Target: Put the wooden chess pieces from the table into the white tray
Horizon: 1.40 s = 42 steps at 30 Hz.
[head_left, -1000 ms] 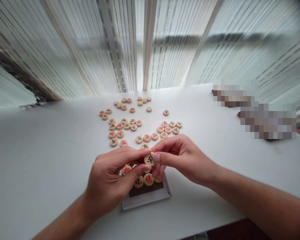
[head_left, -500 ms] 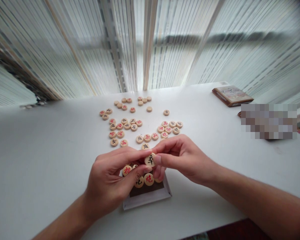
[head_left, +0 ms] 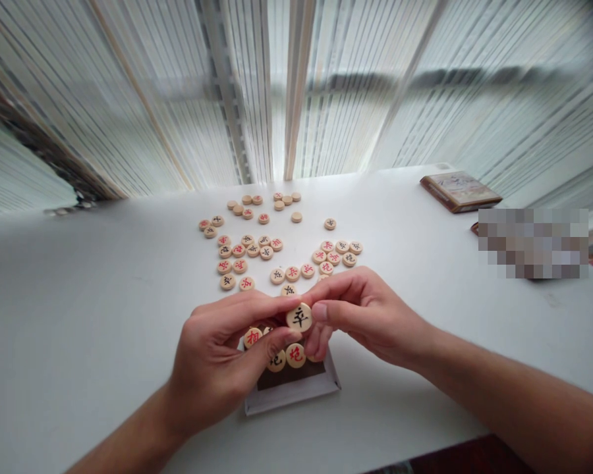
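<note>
A round wooden Chinese chess piece (head_left: pixel 299 318) with a black character faces me above a shallow box. My left hand (head_left: pixel 222 349) pinches it between thumb and fingers from the left. From the right, my right hand (head_left: pixel 368 313) has its thumb by the piece's edge and its index finger at the top; its other fingers curl below. Beneath the hands is the open box (head_left: pixel 296 395), white-rimmed with a dark inside. In it lie more pieces, among them a red-marked piece (head_left: pixel 295 355) and another red one (head_left: pixel 252 338). My hands hide the box's far part.
Several loose chess pieces (head_left: pixel 247 250) are spread over the white table (head_left: pixel 103 316) beyond the box. Another group (head_left: pixel 333 258) lies to the right. A brown flat box (head_left: pixel 459 191) rests at the back right, beside a blurred-out item (head_left: pixel 531 243). Striped curtains (head_left: pixel 286 85) hang behind the table.
My right thumb has slid rightward off the face of the piece to its edge, so the whole black character shows. My left hand keeps its hold.
</note>
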Motion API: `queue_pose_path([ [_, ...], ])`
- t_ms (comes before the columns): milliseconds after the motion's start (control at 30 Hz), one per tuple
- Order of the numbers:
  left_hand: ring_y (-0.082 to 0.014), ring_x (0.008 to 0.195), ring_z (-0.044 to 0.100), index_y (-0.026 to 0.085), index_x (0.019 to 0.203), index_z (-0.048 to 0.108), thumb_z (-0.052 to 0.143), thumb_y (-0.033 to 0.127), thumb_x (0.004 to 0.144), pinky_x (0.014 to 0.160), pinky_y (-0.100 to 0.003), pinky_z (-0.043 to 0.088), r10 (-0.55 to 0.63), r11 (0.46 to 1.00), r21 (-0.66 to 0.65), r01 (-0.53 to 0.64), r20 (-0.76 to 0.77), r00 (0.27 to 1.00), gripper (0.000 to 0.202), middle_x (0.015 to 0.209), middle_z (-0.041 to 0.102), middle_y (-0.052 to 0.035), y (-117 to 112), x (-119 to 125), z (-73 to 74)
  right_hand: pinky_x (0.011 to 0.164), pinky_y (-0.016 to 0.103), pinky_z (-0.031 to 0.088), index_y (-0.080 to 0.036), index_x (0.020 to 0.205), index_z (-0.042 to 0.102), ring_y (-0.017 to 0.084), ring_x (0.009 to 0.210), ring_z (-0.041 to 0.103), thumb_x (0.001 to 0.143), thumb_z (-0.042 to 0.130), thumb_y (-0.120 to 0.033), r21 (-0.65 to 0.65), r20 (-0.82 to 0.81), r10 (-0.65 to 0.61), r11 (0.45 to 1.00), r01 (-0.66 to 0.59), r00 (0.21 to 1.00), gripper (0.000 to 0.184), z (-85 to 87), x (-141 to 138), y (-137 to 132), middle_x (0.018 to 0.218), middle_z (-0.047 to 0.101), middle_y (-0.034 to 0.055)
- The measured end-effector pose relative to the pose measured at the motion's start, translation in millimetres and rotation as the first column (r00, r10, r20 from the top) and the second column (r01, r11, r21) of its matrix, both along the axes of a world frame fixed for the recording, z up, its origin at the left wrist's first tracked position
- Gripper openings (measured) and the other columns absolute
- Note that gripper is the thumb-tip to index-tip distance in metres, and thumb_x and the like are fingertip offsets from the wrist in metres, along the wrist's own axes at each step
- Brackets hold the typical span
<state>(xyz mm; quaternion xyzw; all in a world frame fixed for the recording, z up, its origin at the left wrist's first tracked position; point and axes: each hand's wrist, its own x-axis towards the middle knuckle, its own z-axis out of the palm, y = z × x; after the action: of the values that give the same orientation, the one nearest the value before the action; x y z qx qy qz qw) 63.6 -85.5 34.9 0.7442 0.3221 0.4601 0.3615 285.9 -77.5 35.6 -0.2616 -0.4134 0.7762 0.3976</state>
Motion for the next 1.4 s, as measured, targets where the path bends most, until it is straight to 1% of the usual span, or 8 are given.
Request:
queue_pose_path([
  [233,-0.0114,0.085,0.078,0.036,0.129,0.083,0.081,0.003,0.091,0.080,-0.018,0.061,-0.044,0.999,0.015,0.044,-0.002,0.999,0.051,0.100,0.085,0.0020,1.0,0.6,-0.2,0.062,0.016,0.066,-0.016,0.087,0.088,0.011,0.060,0.078,0.074,0.103,-0.022,-0.060,0.015,-0.020,0.998,0.021,1.000,0.021,1.1,-1.9,-3.4,0.069,0.083,0.0041],
  [533,-0.0111,0.087,0.077,0.040,0.126,0.084,0.083,0.007,0.091,0.080,-0.017,0.060,-0.004,1.000,-0.019,0.005,0.004,1.000,0.048,0.099,0.085,0.0038,-0.4,0.7,0.6,0.064,0.017,0.067,-0.018,0.108,0.090,0.012,0.063,0.081,0.092,0.091,-0.035,0.055,0.024,0.018,0.998,-0.019,1.000,0.023,-0.3,1.3,-0.1,0.074,0.084,0.0062],
  [733,-0.0122,0.094,0.078,0.039,0.128,0.084,0.081,0.007,0.093,0.086,-0.019,0.063,0.000,0.999,-0.036,0.001,0.016,1.000,0.047,0.108,0.086,0.0021,2.0,1.1,-3.2,0.070,0.018,0.066,-0.022,0.111,0.090,0.012,0.068,0.079,0.085,0.096,-0.021,0.194,0.092,-0.103,0.977,0.084,0.990,0.027,-2.6,2.2,-2.6,0.078,0.084,0.0045],
  [833,-0.0116,0.096,0.080,0.037,0.123,0.086,0.082,0.005,0.093,0.089,-0.017,0.062,0.045,0.999,-0.024,-0.044,0.016,0.999,0.044,0.110,0.087,0.0021,3.2,2.4,-2.8,0.072,0.018,0.065,-0.023,0.111,0.090,0.013,0.075,0.078,0.081,0.096,-0.012,0.393,0.164,-0.252,0.903,0.171,0.954,0.033,-3.3,1.2,-3.3,0.087,0.085,0.0060],
  [933,-0.0108,0.093,0.081,0.036,0.118,0.087,0.083,0.004,0.091,0.088,-0.016,0.063,0.084,0.996,-0.038,-0.082,0.037,0.996,0.042,0.107,0.088,0.0031,3.1,3.4,-2.0,0.073,0.020,0.065,-0.025,0.112,0.090,0.014,0.080,0.077,0.085,0.089,-0.008,0.609,0.172,-0.384,0.765,0.209,0.907,0.032,-3.4,0.9,-3.0,0.093,0.083,0.0070],
  [1000,-0.0105,0.090,0.082,0.034,0.115,0.088,0.084,0.004,0.090,0.085,-0.015,0.063,0.102,0.994,-0.040,-0.100,0.041,0.994,0.040,0.104,0.088,0.0035,2.5,3.4,-2.6,0.073,0.021,0.066,-0.025,0.113,0.090,0.015,0.082,0.077,0.088,0.085,-0.006,0.686,0.156,-0.435,0.694,0.220,0.887,0.032,-3.6,1.1,-3.1,0.095,0.083,0.0069],
  [1067,-0.0105,0.088,0.082,0.033,0.113,0.089,0.085,0.004,0.088,0.083,-0.014,0.064,0.123,0.992,-0.034,-0.121,0.047,0.991,0.038,0.102,0.088,0.0034,1.8,2.9,-4.0,0.074,0.022,0.067,-0.025,0.112,0.090,0.015,0.084,0.078,0.087,0.084,-0.005,0.702,0.147,-0.466,0.670,0.240,0.873,0.032,-4.8,1.3,-3.7,0.096,0.084,0.0067],
  [1400,-0.0141,0.073,0.082,0.026,0.099,0.091,0.093,0.009,0.083,0.070,-0.017,0.065,0.169,0.984,-0.076,-0.160,0.146,0.975,0.024,0.085,0.088,0.0010,0.6,4.9,-2.2,0.064,0.020,0.069,-0.022,0.111,0.088,0.016,0.067,0.083,0.085,0.093,-0.014,0.339,0.092,-0.298,0.906,0.252,0.950,0.027,-8.5,-2.5,-6.8,0.081,0.086,0.0047],
])
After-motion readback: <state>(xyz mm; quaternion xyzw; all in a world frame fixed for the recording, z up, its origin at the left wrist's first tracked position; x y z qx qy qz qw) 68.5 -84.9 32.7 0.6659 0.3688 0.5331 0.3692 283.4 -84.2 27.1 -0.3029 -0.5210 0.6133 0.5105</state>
